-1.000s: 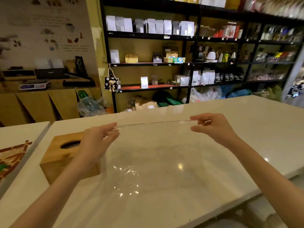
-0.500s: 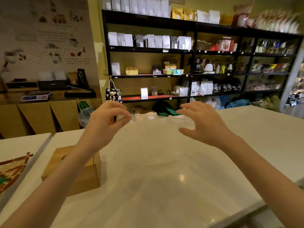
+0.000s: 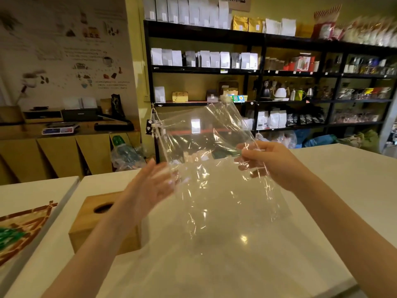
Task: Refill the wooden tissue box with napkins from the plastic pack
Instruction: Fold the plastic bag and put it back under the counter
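The clear plastic pack (image 3: 206, 151) hangs crumpled in the air above the white table, and nothing can be seen inside it. My right hand (image 3: 270, 164) pinches its right edge. My left hand (image 3: 150, 186) is blurred, with fingers spread, at the pack's lower left edge; no grip on it shows. Below my left forearm, the wooden tissue box (image 3: 96, 231) sits on the table with its oval slot facing up. My arm hides part of the box. No napkins are in sight.
The white table (image 3: 322, 181) stretches to the right and toward me. A second table with a patterned mat (image 3: 21, 229) adjoins on the left. Black shelves of bags and kettles (image 3: 257, 72) stand behind, and a wooden counter (image 3: 64, 147) lies at the back left.
The pack has gone from lying flat and stretched over the table to hanging crumpled in the air. My right hand now holds it alone; my left hand has let go and dropped lower.
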`<state>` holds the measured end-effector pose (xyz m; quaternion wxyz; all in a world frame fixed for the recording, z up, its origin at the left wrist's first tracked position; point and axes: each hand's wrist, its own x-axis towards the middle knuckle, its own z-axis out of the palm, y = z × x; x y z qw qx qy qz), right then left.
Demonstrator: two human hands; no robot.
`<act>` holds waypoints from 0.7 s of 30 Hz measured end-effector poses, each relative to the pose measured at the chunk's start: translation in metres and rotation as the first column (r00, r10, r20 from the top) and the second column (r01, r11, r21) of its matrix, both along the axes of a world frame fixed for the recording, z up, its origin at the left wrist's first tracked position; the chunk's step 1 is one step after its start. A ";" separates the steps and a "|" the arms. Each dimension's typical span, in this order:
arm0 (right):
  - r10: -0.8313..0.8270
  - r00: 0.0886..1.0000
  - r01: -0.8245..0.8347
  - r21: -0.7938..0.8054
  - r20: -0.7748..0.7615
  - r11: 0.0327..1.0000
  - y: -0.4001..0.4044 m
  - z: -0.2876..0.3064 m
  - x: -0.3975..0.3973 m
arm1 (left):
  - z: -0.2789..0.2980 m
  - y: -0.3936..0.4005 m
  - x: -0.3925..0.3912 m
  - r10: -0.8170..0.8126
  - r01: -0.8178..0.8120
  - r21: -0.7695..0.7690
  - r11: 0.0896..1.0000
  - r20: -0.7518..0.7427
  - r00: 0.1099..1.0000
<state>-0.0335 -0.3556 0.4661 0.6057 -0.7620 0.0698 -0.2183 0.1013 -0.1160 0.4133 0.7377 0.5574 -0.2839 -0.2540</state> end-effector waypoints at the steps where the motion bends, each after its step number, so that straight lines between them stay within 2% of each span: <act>1: 0.005 1.000 -0.004 0.054 -0.019 0.999 0.000 -0.007 0.002 | -0.007 -0.003 -0.002 -0.098 0.097 -0.008 0.995 -0.064 0.993; 2: 0.011 0.999 -0.007 0.102 -0.038 0.995 0.001 -0.015 0.004 | -0.012 -0.006 -0.004 -0.153 0.152 -0.020 0.988 -0.100 0.983; 4: 0.019 0.996 -0.005 0.167 -0.084 0.986 0.003 -0.028 0.006 | -0.020 -0.011 -0.003 -0.164 0.160 -0.039 0.986 -0.112 0.980; 9: 0.005 0.992 0.029 0.259 -0.128 0.965 0.007 -0.050 0.010 | -0.020 -0.007 -0.004 -0.053 0.049 -0.049 0.998 -0.081 0.995; 13: 0.006 0.992 0.030 0.281 -0.127 0.959 0.010 -0.056 0.012 | -0.016 -0.007 -0.012 0.071 -0.069 0.046 0.997 -0.048 0.996; 16: 0.000 0.994 0.032 0.287 -0.108 0.957 0.012 -0.060 0.013 | -0.018 -0.007 -0.014 0.162 -0.162 0.101 0.982 0.013 0.987; 21: -0.030 1.000 0.031 0.295 -0.006 0.955 0.010 -0.070 0.012 | -0.019 -0.003 -0.013 0.254 -0.251 0.078 0.965 -0.036 0.966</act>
